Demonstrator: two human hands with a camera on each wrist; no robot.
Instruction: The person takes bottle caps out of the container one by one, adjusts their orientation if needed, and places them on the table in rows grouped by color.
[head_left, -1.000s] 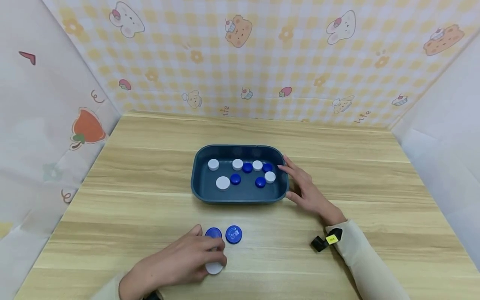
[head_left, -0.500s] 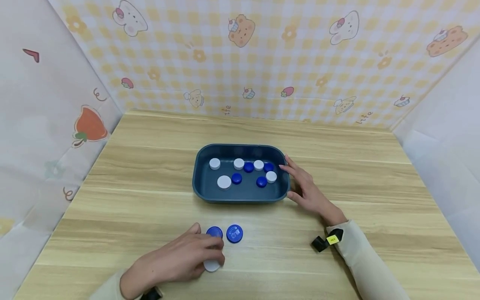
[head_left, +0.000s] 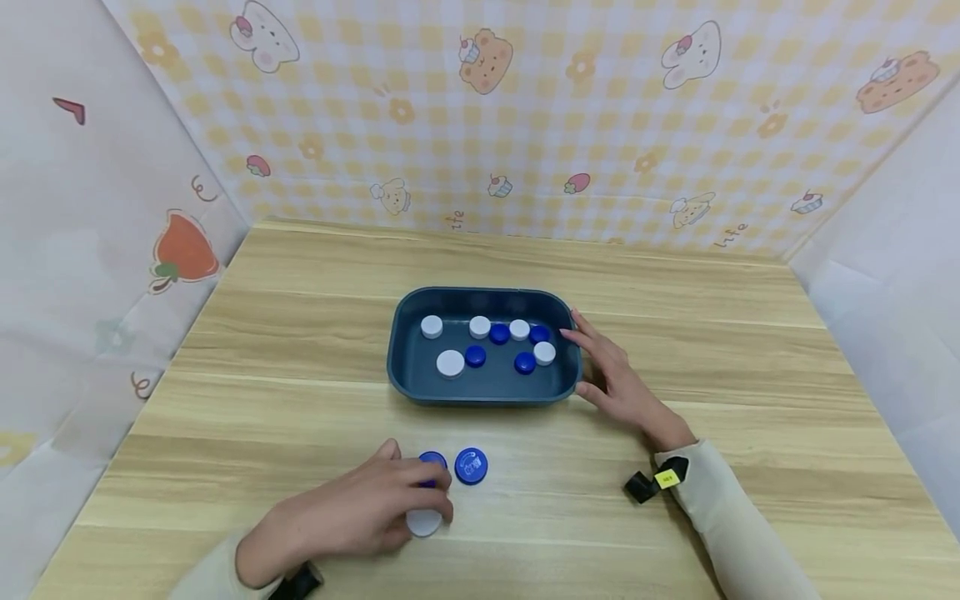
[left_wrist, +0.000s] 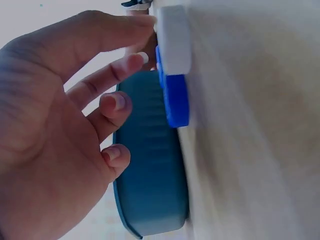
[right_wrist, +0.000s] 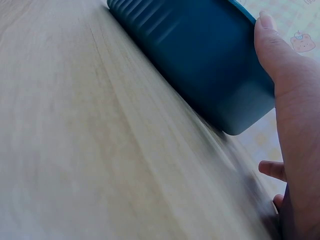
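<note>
My left hand [head_left: 352,510] hovers palm down over a white bottle cap [head_left: 423,523] and a blue cap [head_left: 432,457] on the table, covering part of both. In the left wrist view its fingers are loosely bent, with the thumb tip right beside the white cap [left_wrist: 176,42] and a gap between thumb and index finger. A second blue cap [head_left: 471,466] lies to the right. At the right end of a dark teal tray [head_left: 487,388], my right hand [head_left: 621,385] rests with spread fingers; one fingertip reaches over the rim, and the thumb touches the outer wall.
Several white caps [head_left: 450,363] and blue caps [head_left: 524,362] lie spread inside the tray. The wooden table [head_left: 750,350] is bordered by a checked, printed backdrop [head_left: 570,125] at the back and pale sheets at both sides.
The view has shifted slightly. My left hand has stayed over the caps with small finger movements, and the white cap under it sits slightly closer to the tray. My right hand keeps its place.
</note>
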